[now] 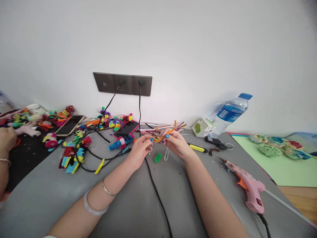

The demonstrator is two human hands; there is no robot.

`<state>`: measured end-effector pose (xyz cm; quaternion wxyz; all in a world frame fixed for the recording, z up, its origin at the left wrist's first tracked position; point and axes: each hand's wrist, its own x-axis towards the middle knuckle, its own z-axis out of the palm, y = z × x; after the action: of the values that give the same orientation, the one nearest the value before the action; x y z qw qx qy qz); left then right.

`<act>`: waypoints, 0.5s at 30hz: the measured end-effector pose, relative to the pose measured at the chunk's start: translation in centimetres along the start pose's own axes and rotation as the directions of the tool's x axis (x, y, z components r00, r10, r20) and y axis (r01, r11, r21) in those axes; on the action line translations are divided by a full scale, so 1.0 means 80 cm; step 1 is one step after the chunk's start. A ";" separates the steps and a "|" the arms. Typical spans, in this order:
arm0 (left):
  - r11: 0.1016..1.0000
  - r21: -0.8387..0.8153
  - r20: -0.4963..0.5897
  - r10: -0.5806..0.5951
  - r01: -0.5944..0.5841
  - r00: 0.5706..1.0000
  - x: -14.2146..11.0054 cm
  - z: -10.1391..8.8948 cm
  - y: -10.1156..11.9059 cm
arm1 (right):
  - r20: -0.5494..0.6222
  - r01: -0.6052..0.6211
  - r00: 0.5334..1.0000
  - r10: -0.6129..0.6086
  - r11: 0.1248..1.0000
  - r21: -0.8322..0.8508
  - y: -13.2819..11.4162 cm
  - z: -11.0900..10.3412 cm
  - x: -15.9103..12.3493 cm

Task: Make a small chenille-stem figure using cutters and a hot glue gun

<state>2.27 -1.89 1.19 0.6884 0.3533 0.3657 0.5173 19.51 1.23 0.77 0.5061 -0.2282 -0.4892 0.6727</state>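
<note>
Between my two hands is an orange pipe cleaner (175, 124), bent, with one end sticking up past my right fingers. My left hand (140, 150) pinches it between thumb and forefinger. A little to the right, my right hand (177, 143) is closed on the same pipe cleaner. Just below the hands on the grey table lie a small green piece (158, 158) and a clear looped piece (166, 154). Behind them several loose pipe cleaners (182, 126) in pink, dark red and orange are spread near the wall. A blue pipe-cleaner figure (116, 144) lies left of my left hand.
A pink glue gun (252, 190) lies at right, near a yellow utility knife (198, 148), keys (215, 141), a juice carton (201, 127) and a water bottle (229, 114). Black cables (156, 188) cross the table. Phones (70, 125) and pipe-cleaner figures fill the left. Another person's hand (7, 138) is far left.
</note>
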 end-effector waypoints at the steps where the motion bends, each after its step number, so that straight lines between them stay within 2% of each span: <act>1: 0.999 0.037 0.016 -0.011 0.011 1.000 -0.001 0.001 0.000 | -0.006 0.008 1.000 -0.008 1.000 0.003 0.000 -0.001 0.000; 4: 0.988 0.155 0.105 -0.028 0.012 0.994 -0.006 0.003 -0.002 | 0.009 0.000 1.000 0.000 1.000 -0.001 0.000 -0.002 -0.002; 8: 0.961 0.275 0.263 -0.059 -0.017 0.963 -0.010 0.005 -0.003 | 0.035 -0.065 0.997 0.069 0.994 -0.088 0.000 0.004 -0.004; 10: 0.958 0.286 0.237 -0.057 -0.014 0.970 -0.009 0.004 -0.004 | -0.018 -0.055 0.998 0.054 0.993 -0.106 0.000 0.007 -0.003; 15: 0.987 0.154 0.012 -0.048 0.045 0.999 -0.002 0.000 -0.002 | -0.165 0.067 0.984 -0.066 0.998 -0.001 -0.005 0.002 0.002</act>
<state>2.31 -2.08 1.03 0.6738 0.4007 0.4071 0.4686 19.48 1.31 1.25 0.5675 -0.2656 -0.4513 0.6354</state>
